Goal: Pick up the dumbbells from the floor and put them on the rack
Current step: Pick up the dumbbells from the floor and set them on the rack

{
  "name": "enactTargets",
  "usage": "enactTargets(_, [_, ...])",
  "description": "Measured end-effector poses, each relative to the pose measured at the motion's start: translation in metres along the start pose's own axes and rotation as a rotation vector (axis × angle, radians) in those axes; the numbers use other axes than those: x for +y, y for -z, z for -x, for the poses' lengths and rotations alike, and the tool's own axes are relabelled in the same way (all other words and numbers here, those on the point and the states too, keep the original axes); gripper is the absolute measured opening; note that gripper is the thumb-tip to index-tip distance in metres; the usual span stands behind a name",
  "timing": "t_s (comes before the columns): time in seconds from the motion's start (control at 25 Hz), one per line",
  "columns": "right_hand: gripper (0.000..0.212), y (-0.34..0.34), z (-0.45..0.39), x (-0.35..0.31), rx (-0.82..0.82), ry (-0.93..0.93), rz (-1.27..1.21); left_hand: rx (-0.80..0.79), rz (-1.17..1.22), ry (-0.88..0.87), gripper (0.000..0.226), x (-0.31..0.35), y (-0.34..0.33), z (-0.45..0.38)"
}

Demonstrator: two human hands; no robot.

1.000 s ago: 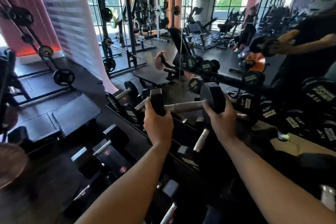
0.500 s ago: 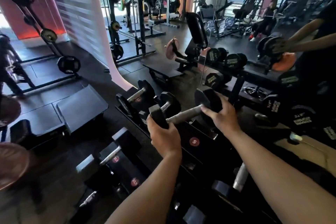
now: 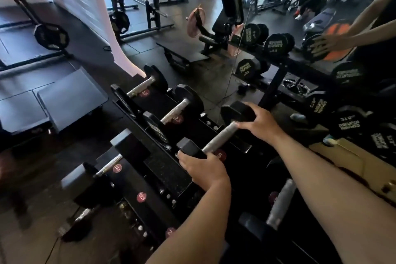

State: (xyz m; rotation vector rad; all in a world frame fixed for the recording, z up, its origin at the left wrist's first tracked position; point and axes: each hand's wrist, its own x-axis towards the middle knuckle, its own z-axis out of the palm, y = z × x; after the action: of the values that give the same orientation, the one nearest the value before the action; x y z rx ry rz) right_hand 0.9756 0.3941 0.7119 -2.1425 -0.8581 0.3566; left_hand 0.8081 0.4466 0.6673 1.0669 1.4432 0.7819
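A black hex dumbbell (image 3: 220,138) with a silver handle lies across the top tier of the black rack (image 3: 162,169), over a red label marked 5. My left hand (image 3: 201,167) grips its near head. My right hand (image 3: 260,123) wraps its far head and the top of the handle. Other dumbbells (image 3: 177,109) rest in the slots to the left. Another dumbbell (image 3: 280,203) sits on a lower tier under my right forearm.
A mirror behind the rack reflects my arms and more dumbbells (image 3: 274,44). A flat bench (image 3: 70,94) stands left of the rack. Squat racks with weight plates (image 3: 51,36) fill the back left. A cardboard box (image 3: 351,163) lies at right.
Both hands have lowered the dumbbell from chest height down onto the rack's top tier, and my view has tilted down toward the rack.
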Motion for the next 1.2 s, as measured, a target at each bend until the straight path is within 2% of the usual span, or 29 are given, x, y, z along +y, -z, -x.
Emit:
enactTargets(0.28, [0.053,-0.031,-0.020,0.068,-0.134,-0.060,-0.083,0.157,0.045,0.122,0.068,-0.044,-0.029,0.010])
enactTargets(0.52, [0.048,-0.027,-0.017,0.070,-0.157,-0.071,-0.134,0.212,0.037,0.098,0.063,-0.048,-0.034,0.017])
enactTargets(0.76, [0.051,-0.027,-0.014,0.072,-0.148,-0.070,-0.153,0.209,0.010,0.077,0.062,-0.051,-0.034,0.017])
enactTargets(0.96, [0.056,-0.023,-0.010,0.060,-0.157,-0.121,0.022,0.108,0.051,0.112,0.077,-0.039,-0.020,0.021])
enactTargets(1.08, [0.067,-0.025,-0.001,0.042,-0.086,-0.115,0.048,0.075,0.039,0.121,0.086,-0.029,-0.013,0.019])
enactTargets(1.2, [0.062,-0.037,0.005,0.019,-0.011,-0.021,0.007,0.052,0.029,0.043,0.090,-0.019,-0.001,0.004])
